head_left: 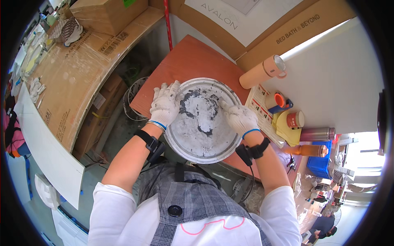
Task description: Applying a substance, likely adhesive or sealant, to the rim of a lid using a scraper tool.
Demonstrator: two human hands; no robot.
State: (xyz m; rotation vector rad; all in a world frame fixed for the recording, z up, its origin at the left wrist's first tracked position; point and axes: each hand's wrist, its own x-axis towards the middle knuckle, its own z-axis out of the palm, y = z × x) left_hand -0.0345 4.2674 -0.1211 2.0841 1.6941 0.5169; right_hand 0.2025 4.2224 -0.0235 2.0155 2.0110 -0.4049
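Note:
In front of me a round, pale grey, shallow dish or lid (197, 149) lies over the edge of a reddish-brown board. Its inner face carries a patchy whitish coating with ragged dark patches. I wear white knitted gloves, smudged with grey. My left hand (165, 105) rests against the dish's left rim, fingers stretched out and pointing away from me. Across the right rim reaches my right hand (241, 117), its fingers mostly curled and their tips near the dark patches. Whether anything small sits in those fingers is hidden.
The reddish board (184, 57) extends behind the dish. At right stand a peach flask (258, 74), a red-labelled jar (294, 119), more bottles and a blue bin (319, 162). Left is a cardboard-covered bench (82, 82) and a white panel (49, 143). A wire basket (133, 98) sits below.

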